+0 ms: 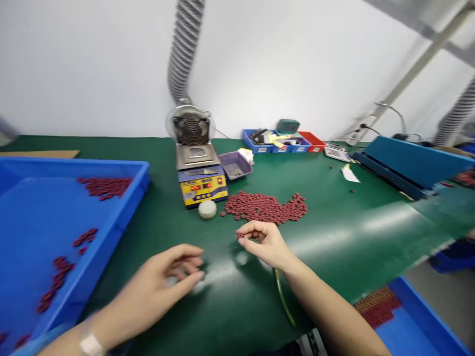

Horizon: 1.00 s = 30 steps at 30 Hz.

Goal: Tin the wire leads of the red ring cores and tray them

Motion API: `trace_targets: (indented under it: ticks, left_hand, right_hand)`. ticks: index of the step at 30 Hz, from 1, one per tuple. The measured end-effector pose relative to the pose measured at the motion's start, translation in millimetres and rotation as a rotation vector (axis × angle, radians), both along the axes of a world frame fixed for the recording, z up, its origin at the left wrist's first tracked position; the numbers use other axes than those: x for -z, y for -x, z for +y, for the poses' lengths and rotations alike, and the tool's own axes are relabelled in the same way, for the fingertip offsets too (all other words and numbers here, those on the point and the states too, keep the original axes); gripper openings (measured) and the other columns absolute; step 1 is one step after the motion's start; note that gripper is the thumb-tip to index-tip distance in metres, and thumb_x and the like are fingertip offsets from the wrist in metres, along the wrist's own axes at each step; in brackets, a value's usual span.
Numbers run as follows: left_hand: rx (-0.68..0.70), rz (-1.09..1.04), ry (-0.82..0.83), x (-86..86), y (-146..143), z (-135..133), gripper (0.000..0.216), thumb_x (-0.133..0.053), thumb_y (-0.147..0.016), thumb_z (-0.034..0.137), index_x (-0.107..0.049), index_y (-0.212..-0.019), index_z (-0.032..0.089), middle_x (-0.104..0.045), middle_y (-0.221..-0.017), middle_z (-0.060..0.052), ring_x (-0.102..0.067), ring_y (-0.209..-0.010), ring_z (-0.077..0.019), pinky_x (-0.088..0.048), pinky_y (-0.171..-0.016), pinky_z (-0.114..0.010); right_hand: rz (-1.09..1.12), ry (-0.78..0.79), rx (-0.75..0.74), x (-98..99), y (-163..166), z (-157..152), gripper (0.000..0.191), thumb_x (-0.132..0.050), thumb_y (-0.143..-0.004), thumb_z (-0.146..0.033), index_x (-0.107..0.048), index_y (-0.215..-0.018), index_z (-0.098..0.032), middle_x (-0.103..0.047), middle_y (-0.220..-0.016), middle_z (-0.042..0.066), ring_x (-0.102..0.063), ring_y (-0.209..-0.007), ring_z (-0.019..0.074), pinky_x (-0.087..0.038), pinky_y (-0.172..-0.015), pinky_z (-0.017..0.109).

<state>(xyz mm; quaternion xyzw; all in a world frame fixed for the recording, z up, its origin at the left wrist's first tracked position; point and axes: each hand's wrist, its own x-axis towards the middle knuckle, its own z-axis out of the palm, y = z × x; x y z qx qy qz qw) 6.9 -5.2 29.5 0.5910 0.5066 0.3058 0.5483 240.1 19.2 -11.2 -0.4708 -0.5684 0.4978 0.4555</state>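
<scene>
My right hand (265, 243) hovers over the green mat (334, 237), fingers pinched on a small dark red ring (240, 236). Just beyond it lies a pile of several dark red rings (265, 206). My left hand (163, 284) is lower and to the left, blurred by motion, fingers curled together above the mat; whether it holds anything is unclear. A thin green strip (282, 296) lies under my right forearm.
A large blue tray (122, 217) with scattered red rings sits at the left. Behind the pile stand a yellow heater unit (202, 185) with a fan, a white round lid (207, 209) and a grey bin (235, 165). Blue bins line the back and right.
</scene>
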Motion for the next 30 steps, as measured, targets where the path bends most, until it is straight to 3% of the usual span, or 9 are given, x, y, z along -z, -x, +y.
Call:
trace_targets:
  ticks: [2,7,13,16,20,24,30]
  left_hand:
    - [0.076,0.012,0.049,9.3,-9,9,0.029,-0.069,-0.071,0.028,-0.062,-0.096,0.015,-0.067,-0.083,-0.006,-0.062,-0.07,-0.017,-0.052,-0.065,-0.029]
    - [0.003,-0.022,0.045,27.5,-16,33,0.03,-0.065,-0.072,0.029,-0.058,-0.097,0.013,-0.063,-0.08,-0.004,-0.058,-0.069,-0.014,-0.05,-0.066,-0.028]
    - [-0.07,-0.063,0.054,26.0,7,48,0.034,-0.07,-0.069,0.034,-0.06,-0.094,0.014,-0.063,-0.079,-0.003,-0.058,-0.068,-0.0135,-0.05,-0.065,-0.027]
    - [-0.137,-0.122,0.039,23.6,12,60,0.036,-0.071,-0.067,0.034,-0.06,-0.094,0.014,-0.062,-0.077,-0.002,-0.058,-0.067,-0.0132,-0.049,-0.065,-0.027]
    - [-0.232,-0.227,0.029,19.7,17,73,0.039,-0.071,-0.066,0.035,-0.059,-0.095,0.014,-0.063,-0.08,-0.003,-0.061,-0.072,-0.0152,-0.049,-0.067,-0.028]
    - [-0.195,-0.341,0.027,16.6,19,71,0.035,-0.071,-0.068,0.032,-0.059,-0.096,0.015,-0.065,-0.085,-0.005,-0.061,-0.074,-0.0158,-0.05,-0.066,-0.028]
    - [-0.283,-0.379,-0.035,11.7,20,67,0.02,-0.065,-0.075,0.034,-0.059,-0.07,0.015,-0.061,-0.064,0.001,-0.056,-0.059,-0.0116,-0.046,-0.056,-0.023]
  right_hand:
    - [-0.021,-0.035,-0.053,-8.8,24,6,0.014,-0.068,-0.066,-0.023,-0.067,-0.078,-0.015,-0.068,-0.075,0.004,-0.061,-0.063,0.0119,-0.051,-0.065,0.028]
    - [-0.005,-0.035,-0.129,-28.7,43,43,0.014,-0.071,-0.065,-0.022,-0.065,-0.075,-0.015,-0.069,-0.076,0.003,-0.06,-0.059,0.0102,-0.051,-0.061,0.026]
    - [0.02,-0.045,-0.188,-58.0,51,129,0.019,-0.075,-0.062,-0.025,-0.067,-0.077,-0.016,-0.068,-0.071,-0.001,-0.062,-0.063,0.0099,-0.052,-0.067,0.026]
    - [0.036,-0.037,-0.188,-68.7,64,153,0.02,-0.076,-0.061,-0.026,-0.068,-0.076,-0.016,-0.067,-0.066,-0.002,-0.061,-0.06,0.0088,-0.052,-0.065,0.026]
    - [0.097,0.004,-0.251,-65.4,85,140,0.022,-0.077,-0.061,-0.027,-0.069,-0.079,-0.016,-0.069,-0.07,-0.001,-0.062,-0.063,0.0092,-0.052,-0.068,0.026]
    - [0.179,0.079,-0.264,-48.5,99,109,0.024,-0.078,-0.061,-0.031,-0.069,-0.08,-0.018,-0.072,-0.079,0.001,-0.066,-0.072,0.0125,-0.054,-0.073,0.028]
    - [0.167,0.054,-0.267,-31.2,99,90,0.029,-0.078,-0.061,-0.036,-0.069,-0.081,-0.018,-0.072,-0.081,0.002,-0.066,-0.072,0.0137,-0.054,-0.073,0.031]
